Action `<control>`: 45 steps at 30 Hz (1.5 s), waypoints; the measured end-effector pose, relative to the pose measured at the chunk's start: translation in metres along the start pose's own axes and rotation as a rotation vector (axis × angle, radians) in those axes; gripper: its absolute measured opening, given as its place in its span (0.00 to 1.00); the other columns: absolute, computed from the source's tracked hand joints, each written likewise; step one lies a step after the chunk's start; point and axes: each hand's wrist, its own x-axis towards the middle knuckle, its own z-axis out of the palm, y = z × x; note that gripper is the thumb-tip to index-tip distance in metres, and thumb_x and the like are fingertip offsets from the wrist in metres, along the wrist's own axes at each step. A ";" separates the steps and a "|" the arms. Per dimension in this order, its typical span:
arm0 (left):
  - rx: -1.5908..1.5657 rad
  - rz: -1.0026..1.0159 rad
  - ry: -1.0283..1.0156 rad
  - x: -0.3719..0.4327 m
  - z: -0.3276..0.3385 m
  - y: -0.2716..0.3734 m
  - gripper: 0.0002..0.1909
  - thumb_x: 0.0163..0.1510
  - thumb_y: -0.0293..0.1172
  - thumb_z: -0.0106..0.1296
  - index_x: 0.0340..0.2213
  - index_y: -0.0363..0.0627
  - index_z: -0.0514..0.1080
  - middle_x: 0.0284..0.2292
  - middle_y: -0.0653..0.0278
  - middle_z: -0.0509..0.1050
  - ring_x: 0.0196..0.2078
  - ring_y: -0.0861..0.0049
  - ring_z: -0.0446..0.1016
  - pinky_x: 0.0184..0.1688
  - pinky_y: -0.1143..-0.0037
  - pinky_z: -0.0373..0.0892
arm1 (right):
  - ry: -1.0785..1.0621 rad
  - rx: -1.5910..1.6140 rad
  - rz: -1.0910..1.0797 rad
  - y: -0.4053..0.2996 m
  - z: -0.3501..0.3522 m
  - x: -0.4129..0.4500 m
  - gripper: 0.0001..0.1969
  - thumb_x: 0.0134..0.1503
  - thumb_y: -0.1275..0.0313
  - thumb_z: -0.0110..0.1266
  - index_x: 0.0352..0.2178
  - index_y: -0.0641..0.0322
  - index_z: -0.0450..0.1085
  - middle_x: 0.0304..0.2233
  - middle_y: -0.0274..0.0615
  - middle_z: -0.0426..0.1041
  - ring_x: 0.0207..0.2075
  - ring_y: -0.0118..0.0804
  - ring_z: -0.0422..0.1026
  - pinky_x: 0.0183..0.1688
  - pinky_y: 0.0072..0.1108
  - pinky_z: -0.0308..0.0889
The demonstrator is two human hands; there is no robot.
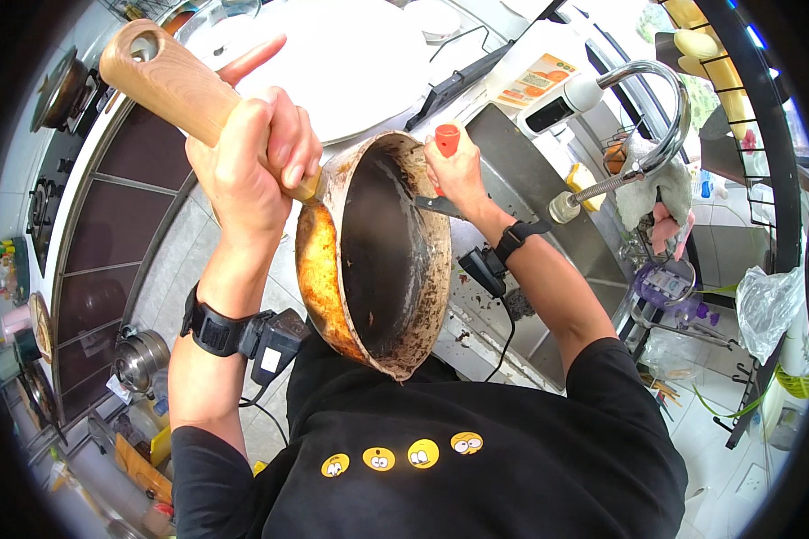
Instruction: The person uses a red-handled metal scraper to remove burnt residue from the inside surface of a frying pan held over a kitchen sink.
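My left hand is closed around the pale wooden handle of a saucepan, with the index finger stretched out. The saucepan is tilted on its side, its mouth facing right. Brown and yellow scorch marks cover its outer wall, and its inside is dark with flaking residue. In my right hand is a scraper with a red handle. Its flat dark blade lies across the pan's far right rim; whether it touches the inner wall I cannot tell.
To the right is a stainless steel sink with dark flakes and a dark scouring pad. A curved chrome faucet rises over it. Behind stand a white bottle and a large white surface. A black rack borders the right.
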 end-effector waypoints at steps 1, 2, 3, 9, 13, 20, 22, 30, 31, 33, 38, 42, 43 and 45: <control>0.000 0.001 0.003 0.001 -0.001 0.000 0.23 0.49 0.24 0.36 0.46 0.24 0.56 0.10 0.70 0.54 0.09 0.85 0.52 0.15 0.81 0.58 | -0.003 -0.001 0.000 -0.001 0.001 -0.001 0.07 0.50 0.73 0.50 0.27 0.62 0.59 0.12 0.34 0.63 0.12 0.24 0.63 0.15 0.18 0.59; -0.008 -0.002 0.016 0.001 -0.002 -0.001 0.23 0.49 0.24 0.36 0.46 0.24 0.56 0.10 0.70 0.55 0.09 0.85 0.53 0.15 0.81 0.58 | -0.005 -0.012 0.012 -0.003 0.002 -0.002 0.07 0.50 0.73 0.50 0.27 0.62 0.59 0.12 0.35 0.64 0.12 0.24 0.63 0.15 0.18 0.59; -0.019 -0.007 0.026 0.002 -0.002 -0.003 0.23 0.49 0.24 0.36 0.47 0.24 0.56 0.10 0.70 0.55 0.09 0.85 0.53 0.15 0.81 0.58 | -0.004 -0.025 0.024 -0.004 0.001 -0.002 0.07 0.50 0.73 0.50 0.27 0.62 0.59 0.13 0.35 0.64 0.13 0.24 0.64 0.15 0.19 0.59; -0.017 -0.020 0.019 0.006 -0.002 -0.010 0.23 0.49 0.24 0.36 0.47 0.23 0.56 0.10 0.69 0.55 0.10 0.85 0.53 0.15 0.81 0.58 | 0.074 -0.073 0.125 -0.001 -0.005 -0.005 0.09 0.49 0.71 0.50 0.28 0.64 0.60 0.16 0.39 0.66 0.15 0.28 0.65 0.19 0.23 0.62; 0.103 -0.005 0.058 0.010 0.007 -0.016 0.25 0.50 0.31 0.36 0.47 0.25 0.57 0.10 0.73 0.53 0.09 0.88 0.51 0.13 0.83 0.57 | 0.039 -0.237 0.069 0.024 -0.017 -0.027 0.08 0.50 0.72 0.51 0.29 0.64 0.61 0.16 0.40 0.67 0.15 0.27 0.66 0.18 0.21 0.62; -0.004 -0.058 -0.073 0.011 0.012 -0.014 0.22 0.49 0.24 0.35 0.46 0.25 0.58 0.10 0.70 0.55 0.10 0.86 0.52 0.15 0.82 0.57 | 0.126 -0.097 -0.020 -0.002 -0.019 -0.027 0.07 0.53 0.75 0.48 0.26 0.63 0.57 0.13 0.33 0.63 0.10 0.21 0.59 0.12 0.16 0.56; 0.048 -0.050 -0.044 0.012 0.015 -0.015 0.24 0.49 0.28 0.35 0.47 0.25 0.58 0.10 0.72 0.54 0.09 0.87 0.51 0.14 0.83 0.57 | 0.165 -0.094 -0.038 -0.014 -0.018 -0.019 0.07 0.53 0.76 0.47 0.25 0.63 0.56 0.12 0.33 0.62 0.10 0.21 0.58 0.12 0.17 0.55; 0.072 -0.049 0.017 0.013 0.007 -0.016 0.25 0.50 0.31 0.37 0.47 0.24 0.57 0.10 0.73 0.53 0.09 0.89 0.50 0.14 0.83 0.56 | 0.200 -0.027 -0.005 -0.006 -0.010 -0.015 0.08 0.53 0.78 0.47 0.25 0.62 0.54 0.12 0.34 0.61 0.09 0.22 0.58 0.11 0.17 0.54; 0.071 -0.047 0.018 0.014 0.005 -0.016 0.25 0.50 0.31 0.37 0.47 0.24 0.57 0.10 0.73 0.53 0.09 0.89 0.50 0.14 0.83 0.56 | 0.212 0.003 -0.007 0.001 -0.010 -0.015 0.08 0.53 0.78 0.46 0.25 0.62 0.54 0.12 0.34 0.61 0.09 0.22 0.58 0.11 0.17 0.54; -0.024 -0.074 0.010 0.015 0.002 -0.017 0.23 0.48 0.25 0.36 0.46 0.26 0.58 0.10 0.70 0.54 0.10 0.85 0.53 0.16 0.81 0.57 | 0.222 0.035 -0.008 0.008 -0.009 -0.014 0.08 0.53 0.78 0.46 0.25 0.61 0.54 0.12 0.34 0.61 0.09 0.22 0.58 0.11 0.18 0.54; 0.000 -0.058 0.015 0.015 -0.001 -0.019 0.23 0.48 0.25 0.36 0.46 0.24 0.57 0.10 0.69 0.55 0.10 0.85 0.53 0.16 0.81 0.58 | 0.191 -0.032 0.018 0.001 -0.009 -0.015 0.08 0.53 0.77 0.47 0.25 0.62 0.55 0.12 0.34 0.61 0.09 0.23 0.58 0.11 0.17 0.55; 0.062 -0.023 0.028 0.018 0.007 -0.021 0.24 0.48 0.28 0.36 0.46 0.24 0.58 0.10 0.72 0.53 0.09 0.87 0.52 0.14 0.82 0.58 | 0.189 -0.159 -0.002 0.008 -0.010 -0.015 0.08 0.53 0.74 0.48 0.27 0.63 0.57 0.12 0.34 0.61 0.10 0.22 0.58 0.12 0.17 0.55; 0.095 -0.009 0.039 0.018 0.007 -0.021 0.25 0.48 0.30 0.37 0.46 0.24 0.58 0.09 0.73 0.53 0.09 0.88 0.51 0.13 0.83 0.57 | 0.188 -0.160 -0.002 0.008 -0.010 -0.017 0.08 0.53 0.74 0.48 0.27 0.63 0.57 0.12 0.34 0.61 0.10 0.22 0.58 0.12 0.17 0.55; 0.088 -0.017 0.050 0.018 0.005 -0.023 0.25 0.48 0.30 0.37 0.46 0.24 0.58 0.09 0.73 0.53 0.09 0.88 0.51 0.13 0.83 0.58 | 0.176 -0.110 0.083 0.006 -0.010 -0.022 0.07 0.54 0.74 0.48 0.27 0.63 0.56 0.12 0.33 0.61 0.10 0.22 0.59 0.12 0.17 0.55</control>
